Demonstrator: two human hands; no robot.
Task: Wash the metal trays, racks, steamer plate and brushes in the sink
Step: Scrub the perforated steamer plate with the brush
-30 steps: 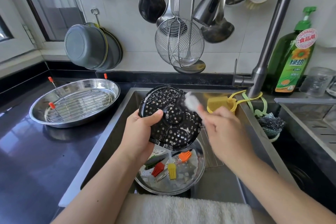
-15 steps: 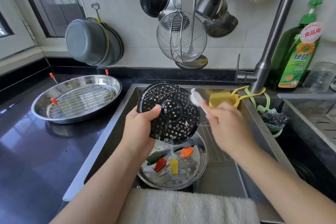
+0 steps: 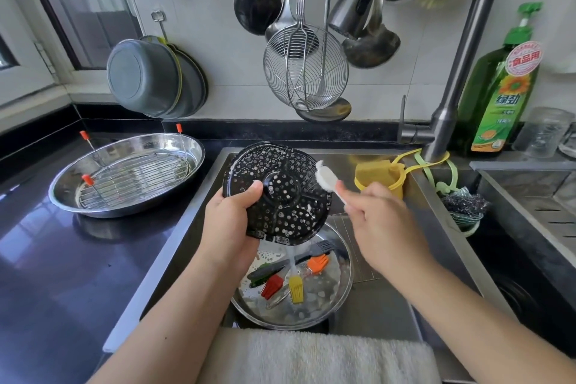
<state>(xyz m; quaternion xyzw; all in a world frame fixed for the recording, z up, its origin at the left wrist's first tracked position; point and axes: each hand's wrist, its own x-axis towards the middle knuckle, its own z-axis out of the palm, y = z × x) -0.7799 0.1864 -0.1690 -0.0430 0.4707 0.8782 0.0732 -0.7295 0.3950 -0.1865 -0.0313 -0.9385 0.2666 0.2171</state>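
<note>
My left hand [image 3: 232, 221] grips the lower left rim of a black perforated steamer plate [image 3: 283, 190], held tilted over the sink [image 3: 436, 206], thumb on its face. My right hand [image 3: 377, 221] holds a white scrubbing brush [image 3: 325, 179] whose foamy head touches the plate's right edge. Suds fleck the plate. Below it a round metal tray [image 3: 339, 296] in the sink holds red, yellow, orange and dark silicone brushes [image 3: 296, 285] in soapy water. On the counter to the left, an oval metal tray [image 3: 190, 165] carries a wire rack [image 3: 134, 181] with orange-tipped handles.
The faucet [image 3: 448, 97] arches over the sink's right side, with a green dish-soap bottle [image 3: 501, 93] behind it. A yellow sponge holder [image 3: 378, 178] and steel scourer [image 3: 464, 204] sit at the right rim. Ladles and a wire skimmer [image 3: 304, 72] hang above. A towel [image 3: 311, 355] covers the front edge.
The brush head has slid from the middle of the steamer plate out to its upper right edge. The plate stays in my left hand's grip, about where it was.
</note>
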